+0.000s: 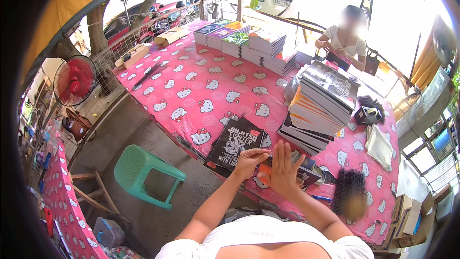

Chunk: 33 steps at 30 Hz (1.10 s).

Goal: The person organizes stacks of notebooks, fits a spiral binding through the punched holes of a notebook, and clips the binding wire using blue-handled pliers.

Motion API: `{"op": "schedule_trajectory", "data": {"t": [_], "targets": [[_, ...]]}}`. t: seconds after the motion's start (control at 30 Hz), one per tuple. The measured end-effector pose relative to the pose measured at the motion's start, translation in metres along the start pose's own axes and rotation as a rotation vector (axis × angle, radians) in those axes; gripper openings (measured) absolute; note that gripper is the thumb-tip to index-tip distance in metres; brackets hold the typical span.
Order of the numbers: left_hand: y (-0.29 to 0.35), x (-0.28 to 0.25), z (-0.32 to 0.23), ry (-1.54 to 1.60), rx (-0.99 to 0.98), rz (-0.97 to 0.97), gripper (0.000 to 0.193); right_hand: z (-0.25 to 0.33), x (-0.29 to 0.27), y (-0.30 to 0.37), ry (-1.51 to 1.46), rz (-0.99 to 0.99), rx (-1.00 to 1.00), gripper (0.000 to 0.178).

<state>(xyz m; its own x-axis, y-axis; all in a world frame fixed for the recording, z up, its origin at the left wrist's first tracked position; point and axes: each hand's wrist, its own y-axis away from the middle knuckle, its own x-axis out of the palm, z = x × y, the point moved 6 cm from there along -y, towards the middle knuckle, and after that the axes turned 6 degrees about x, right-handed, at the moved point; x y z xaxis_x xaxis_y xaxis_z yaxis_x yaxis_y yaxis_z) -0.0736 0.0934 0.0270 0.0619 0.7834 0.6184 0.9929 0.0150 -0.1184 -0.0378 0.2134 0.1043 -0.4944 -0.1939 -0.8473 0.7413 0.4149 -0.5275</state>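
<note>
At the near edge of the table, a book with an orange and dark cover lies partly under my right hand. That hand is open, its fingers stretched out together and the palm over the cover. Beside it, my left hand is closed in a pinch by the book's left end; what its fingertips hold is too small to make out. Just beyond the left hand rests a black spiral-bound notebook with a white drawing, on top of another dark one. Black plastic binding coils lie to the right of the book.
A tall stack of spiral notebooks stands beyond my hands, with more stacks at the far side. Clear plastic sheets lie right. Across the table a person handles a book. A green stool stands left.
</note>
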Motion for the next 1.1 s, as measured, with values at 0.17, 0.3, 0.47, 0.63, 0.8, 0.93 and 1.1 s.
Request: {"op": "schedule_trajectory", "data": {"t": [0.17,0.3,0.47,0.63,0.8,0.93,1.1], "targets": [[0.002,-0.007,0.003,-0.027,0.043,-0.037,0.016,0.004,-0.027,0.01,-0.182,0.248,-0.06,0.082],[0.004,-0.006,-0.005,0.047,0.079,0.006,0.016,-0.018,-0.055,-0.028,-0.542,0.463,0.095,0.066],[-0.004,0.003,0.003,0.031,0.005,0.117,0.017,-0.023,-0.005,-0.039,-0.372,0.796,0.033,0.052],[-0.001,-0.013,0.0,-0.015,-0.015,0.15,0.02,-0.014,-0.028,-0.039,-0.372,0.813,0.03,0.052],[-0.007,-0.019,-0.003,-0.095,0.017,0.143,0.018,-0.04,-0.035,-0.031,-0.489,0.549,0.183,0.056],[-0.009,-0.008,-0.007,-0.139,0.002,0.168,0.016,-0.083,-0.079,0.011,-0.715,-0.048,0.243,0.043],[-0.009,-0.011,-0.008,-0.247,0.011,0.207,0.02,-0.151,-0.101,0.082,-0.737,-0.369,0.445,0.031]]}}
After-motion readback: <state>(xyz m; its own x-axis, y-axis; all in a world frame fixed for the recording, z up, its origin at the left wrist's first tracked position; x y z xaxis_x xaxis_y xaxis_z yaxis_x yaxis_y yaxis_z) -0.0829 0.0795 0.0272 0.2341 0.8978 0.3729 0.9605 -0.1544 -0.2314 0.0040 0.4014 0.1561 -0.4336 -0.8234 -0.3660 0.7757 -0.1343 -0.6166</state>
